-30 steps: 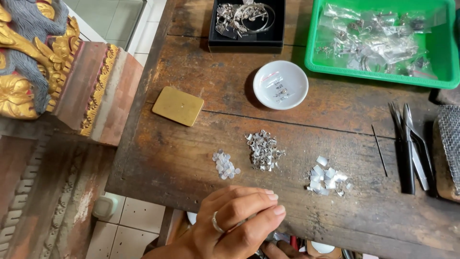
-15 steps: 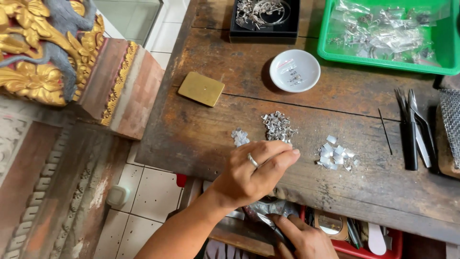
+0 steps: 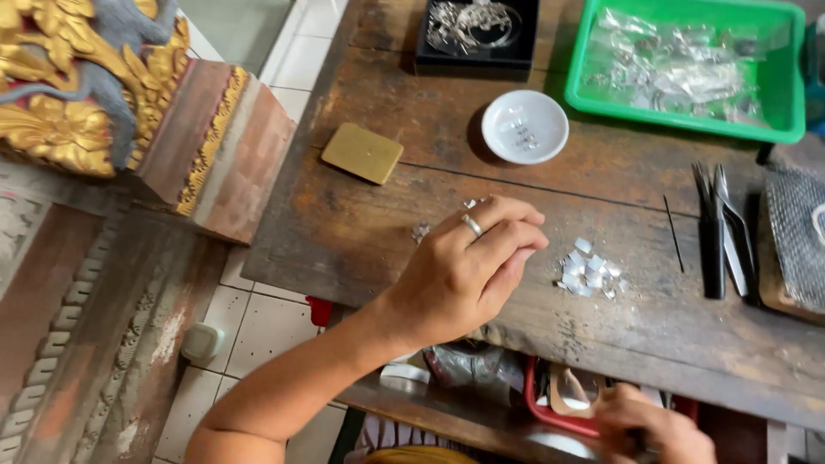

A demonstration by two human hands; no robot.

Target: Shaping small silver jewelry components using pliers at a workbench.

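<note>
Head view: since the earlier frame the left hand (image 3: 468,271) has advanced up the worn dark wooden table (image 3: 653,335) and now sits at frame centre, covering the middle heap of small silver metal pieces (image 3: 421,231); only a few pieces show at its upper left edge. The fingers are drawn together, tips curled downward; whether they pinch a piece cannot be told. A silver ring (image 3: 472,225) is on one finger. Just right of the fingertips, not touching, lies a cluster of pale square silver chips (image 3: 589,272). The right hand (image 3: 655,425) is at the lower right edge, below the table edge, fingers curled closed; what it grips cannot be told. Upper centre: small white round dish (image 3: 524,126). Left of it: flat brass-coloured square block (image 3: 362,153). Upper right: green plastic tray (image 3: 778,103). Right: dark metal tweezers (image 3: 722,232).
</note>
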